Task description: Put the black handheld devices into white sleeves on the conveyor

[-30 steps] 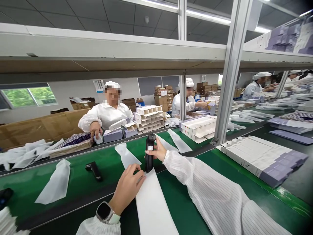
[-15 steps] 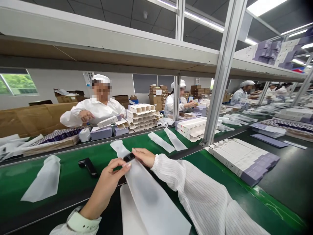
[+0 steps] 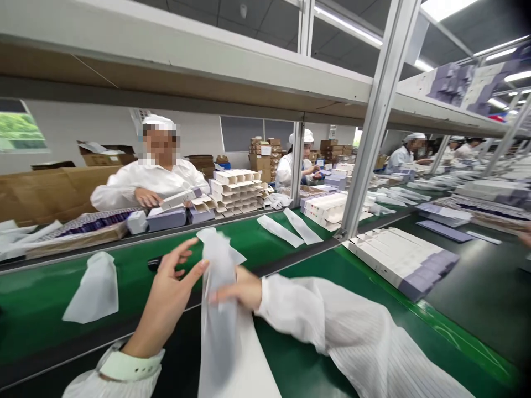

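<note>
Possibly, the long, frosted-white, translucent sleeve [image 3: 220,337] could slip — only the right hand [image 3: 244,289] clearly pinches it; the left hand [image 3: 169,290] spreads alongside.

"What's on the far left?"
"A window [image 3: 20,122] with greenery [image 3: 16,132] outside, set in a pale wall [image 3: 62,130]."
"And overhead?"
"A dark panelled ceiling [image 3: 224,17], with bright strip lights [image 3: 348,26] toward the right."
</note>
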Available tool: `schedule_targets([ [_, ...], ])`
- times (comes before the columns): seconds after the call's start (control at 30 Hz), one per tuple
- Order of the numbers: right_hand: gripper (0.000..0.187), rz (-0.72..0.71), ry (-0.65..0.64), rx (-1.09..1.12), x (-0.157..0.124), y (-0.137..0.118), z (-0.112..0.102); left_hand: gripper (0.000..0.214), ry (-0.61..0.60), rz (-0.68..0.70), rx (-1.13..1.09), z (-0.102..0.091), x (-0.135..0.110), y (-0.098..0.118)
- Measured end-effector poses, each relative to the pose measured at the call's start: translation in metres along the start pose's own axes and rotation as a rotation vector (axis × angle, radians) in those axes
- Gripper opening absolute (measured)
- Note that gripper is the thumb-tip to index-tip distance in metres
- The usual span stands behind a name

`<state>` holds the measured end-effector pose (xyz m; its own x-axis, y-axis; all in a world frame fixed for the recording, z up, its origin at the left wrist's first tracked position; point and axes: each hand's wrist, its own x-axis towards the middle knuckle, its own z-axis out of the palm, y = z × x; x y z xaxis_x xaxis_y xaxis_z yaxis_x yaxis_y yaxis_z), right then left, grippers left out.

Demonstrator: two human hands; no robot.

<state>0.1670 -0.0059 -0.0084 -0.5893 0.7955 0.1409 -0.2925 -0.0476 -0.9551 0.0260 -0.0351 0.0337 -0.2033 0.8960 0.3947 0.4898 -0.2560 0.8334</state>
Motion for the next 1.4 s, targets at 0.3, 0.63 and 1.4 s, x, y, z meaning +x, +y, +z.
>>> schedule_targets([
  [0.3, 0.057, 0.005, 0.906, -0.873, 0.071, -0.042, -0.125, 0.033, -0.81, 0.063, 0.355, 0.012, -0.001, -0.05],
  [0.63, 0.065, -0.034, 0.601, -1.372, 0.102, 0.0, -0.103, 0.032, -0.759, 0.048, 0.406, 0.034, 0.013, -0.049],
  [1.4, 0.093, -0.151, 0.234, 0.099, 0.058, -0.018, -0.083, 0.023, -0.43, 0.626, 0.692, 0.02, -0.013, -0.044],
])
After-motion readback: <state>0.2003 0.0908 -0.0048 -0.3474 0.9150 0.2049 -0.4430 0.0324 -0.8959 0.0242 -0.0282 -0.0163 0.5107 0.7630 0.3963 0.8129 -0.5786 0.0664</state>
